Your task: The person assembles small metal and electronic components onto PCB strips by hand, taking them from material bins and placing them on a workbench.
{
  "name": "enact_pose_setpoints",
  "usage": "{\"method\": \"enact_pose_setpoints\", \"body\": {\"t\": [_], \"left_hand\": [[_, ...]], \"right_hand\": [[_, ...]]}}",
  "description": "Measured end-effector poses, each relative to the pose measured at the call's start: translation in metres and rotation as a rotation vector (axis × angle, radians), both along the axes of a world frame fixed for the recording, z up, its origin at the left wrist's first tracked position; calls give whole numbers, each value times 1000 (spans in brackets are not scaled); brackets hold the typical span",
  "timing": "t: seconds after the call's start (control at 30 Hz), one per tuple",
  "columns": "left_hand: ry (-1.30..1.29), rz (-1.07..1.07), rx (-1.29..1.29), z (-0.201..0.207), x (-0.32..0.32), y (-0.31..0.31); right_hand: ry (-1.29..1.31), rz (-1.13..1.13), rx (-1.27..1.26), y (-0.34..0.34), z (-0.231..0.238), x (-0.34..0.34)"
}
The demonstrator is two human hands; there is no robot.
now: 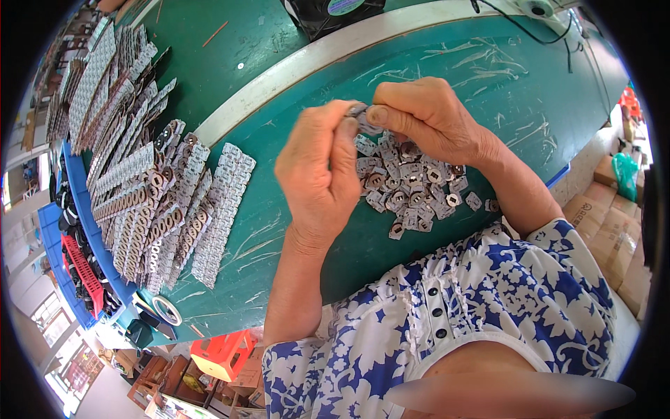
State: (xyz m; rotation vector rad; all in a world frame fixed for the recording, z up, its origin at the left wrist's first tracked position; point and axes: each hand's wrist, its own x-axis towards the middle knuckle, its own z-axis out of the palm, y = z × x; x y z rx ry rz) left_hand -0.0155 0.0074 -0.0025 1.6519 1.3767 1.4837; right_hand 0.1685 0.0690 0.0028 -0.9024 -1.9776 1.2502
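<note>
Thumbs and fingers of my left hand and my right hand pinch a short piece of grey board between them, above the table. It looks like a bit of circuit board panel, and the fingertips cover much of it. Right below lies a loose pile of small grey board pieces, several with a round metallic part in the middle. A couple of single pieces sit apart at the pile's right edge.
Long board strips are stacked in a large heap on the left. Blue bins, a red basket and a tape roll lie beyond it. A pale raised bar crosses the green table; a black bag stands behind it.
</note>
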Motion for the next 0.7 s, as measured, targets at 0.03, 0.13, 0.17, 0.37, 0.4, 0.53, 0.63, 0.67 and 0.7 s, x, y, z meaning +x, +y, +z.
{"method": "enact_pose_setpoints", "body": {"t": [0.03, 0.13, 0.17, 0.37, 0.4, 0.53, 0.63, 0.67, 0.7], "left_hand": [[51, -89, -10, 1, -1, 0], [21, -158, -151, 6, -8, -4], [20, -156, -151, 7, -8, -4], [-98, -235, -225, 8, -7, -6], [-215, -267, -310, 10, -9, -6], [-159, -190, -471, 19, -10, -8], [-311, -251, -627, 25, -20, -10], [-312, -249, -626, 26, -21, -11], [-551, -335, -663, 27, -19, -10]], "right_hand": [[-33, -9, 154, 2, -1, 2], [-66, -7, 224, 9, -1, 10], [-64, 2, 140, 10, 0, 12], [-48, 150, 103, 7, 1, 7], [-47, 154, 103, 7, 1, 6], [-16, 144, 221, 8, -5, 4], [126, 189, -107, 0, 11, 6], [236, 210, -568, -3, 18, 6], [236, 210, -566, -4, 17, 6]]}}
